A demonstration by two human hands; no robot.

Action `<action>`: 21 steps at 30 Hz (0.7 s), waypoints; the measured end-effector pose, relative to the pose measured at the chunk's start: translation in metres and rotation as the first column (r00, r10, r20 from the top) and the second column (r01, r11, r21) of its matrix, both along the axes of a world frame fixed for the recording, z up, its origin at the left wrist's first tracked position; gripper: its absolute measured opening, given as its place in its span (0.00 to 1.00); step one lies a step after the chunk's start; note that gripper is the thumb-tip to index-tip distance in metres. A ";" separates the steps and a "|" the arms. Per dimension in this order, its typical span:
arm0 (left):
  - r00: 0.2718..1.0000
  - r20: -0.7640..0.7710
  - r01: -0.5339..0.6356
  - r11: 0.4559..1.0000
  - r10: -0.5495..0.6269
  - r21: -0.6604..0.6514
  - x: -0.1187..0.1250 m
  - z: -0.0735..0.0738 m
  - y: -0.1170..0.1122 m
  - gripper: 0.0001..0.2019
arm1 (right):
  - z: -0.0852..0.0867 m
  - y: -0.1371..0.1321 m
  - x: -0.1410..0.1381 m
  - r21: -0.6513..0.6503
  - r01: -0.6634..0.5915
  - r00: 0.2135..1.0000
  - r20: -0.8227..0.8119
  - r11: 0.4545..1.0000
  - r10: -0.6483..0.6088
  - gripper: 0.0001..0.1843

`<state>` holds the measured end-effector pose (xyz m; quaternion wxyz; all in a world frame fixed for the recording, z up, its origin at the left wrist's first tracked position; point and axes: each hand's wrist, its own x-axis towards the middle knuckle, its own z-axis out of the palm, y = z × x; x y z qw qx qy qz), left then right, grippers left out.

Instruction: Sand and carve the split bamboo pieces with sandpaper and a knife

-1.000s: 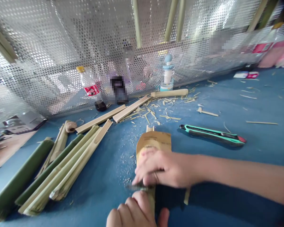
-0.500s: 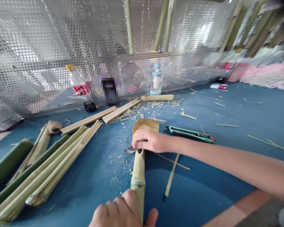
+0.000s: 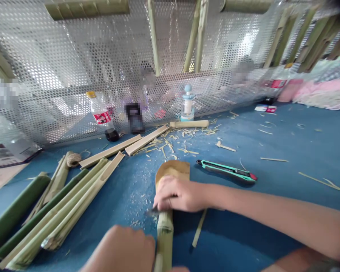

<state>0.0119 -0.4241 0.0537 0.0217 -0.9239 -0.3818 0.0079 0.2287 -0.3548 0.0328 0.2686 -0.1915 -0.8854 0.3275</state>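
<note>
A green bamboo strip (image 3: 164, 238) lies lengthwise in front of me on the blue table (image 3: 272, 196), its far end wide and tan. My right hand (image 3: 180, 194) is closed over a small knife whose dark blade (image 3: 151, 212) sticks out to the left across the strip. My left hand (image 3: 121, 251) is at the bottom edge beside the near end of the strip; its fingers are blurred and partly cut off. A thin shaved sliver (image 3: 198, 228) lies just right of the strip.
Several split bamboo pieces (image 3: 65, 211) lie at the left, with a twine-wrapped bundle (image 3: 72, 159). A teal utility knife (image 3: 225, 170) lies right of my hand. A cola bottle (image 3: 102, 115), a small blue bottle (image 3: 187, 104), light strips (image 3: 147, 139) and shavings sit before the perforated metal screen (image 3: 73, 56).
My right hand slid the blade away along the strip toward its wide end, then drew back toward me to mid-strip. A shaved sliver came off to the right. The view shifted and my left hand dropped lower.
</note>
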 end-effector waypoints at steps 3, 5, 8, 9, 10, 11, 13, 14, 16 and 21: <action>0.926 0.180 -0.329 0.943 0.333 -0.052 0.015 0.040 0.087 0.18 | 0.001 0.005 0.004 0.047 0.129 0.991 0.040 0.991 -0.131 0.14; 0.822 0.280 -0.518 0.855 0.495 0.008 0.031 0.058 0.160 0.18 | 0.000 0.007 0.005 0.041 0.072 0.997 0.027 0.997 -0.073 0.14; 0.648 0.390 -0.713 0.702 0.654 0.009 0.054 0.063 0.259 0.22 | -0.002 0.008 0.007 0.030 -0.018 1.000 -0.001 0.999 0.018 0.13; 0.585 0.427 -0.754 0.656 0.689 -0.025 0.060 0.059 0.283 0.23 | -0.002 0.009 0.008 0.033 -0.018 1.000 0.001 0.999 0.018 0.13; 0.524 0.461 -0.785 0.616 0.716 -0.065 0.065 0.054 0.303 0.25 | -0.003 0.011 0.010 0.038 -0.012 1.000 0.009 0.999 0.012 0.12; 0.470 0.492 -0.803 0.587 0.733 -0.106 0.070 0.049 0.319 0.25 | -0.003 0.013 0.011 0.042 -0.006 1.000 0.020 0.999 0.005 0.11; 0.387 0.541 -0.815 0.551 0.747 -0.179 0.075 0.037 0.339 0.25 | -0.004 0.016 0.014 0.046 -0.003 0.999 0.032 0.999 0.002 0.09; 0.354 0.561 -0.815 0.541 0.748 -0.207 0.076 0.032 0.345 0.25 | -0.004 0.018 0.015 0.045 -0.005 0.999 0.034 0.999 0.003 0.09; 0.307 0.593 -0.811 0.530 0.744 -0.246 0.076 0.024 0.352 0.25 | -0.004 0.018 0.015 0.049 -0.004 0.999 0.033 0.999 0.003 0.10; 0.268 0.643 -0.779 0.554 0.717 -0.294 0.070 0.018 0.362 0.24 | 0.002 0.005 0.011 0.050 -0.022 0.999 0.050 0.999 0.019 0.12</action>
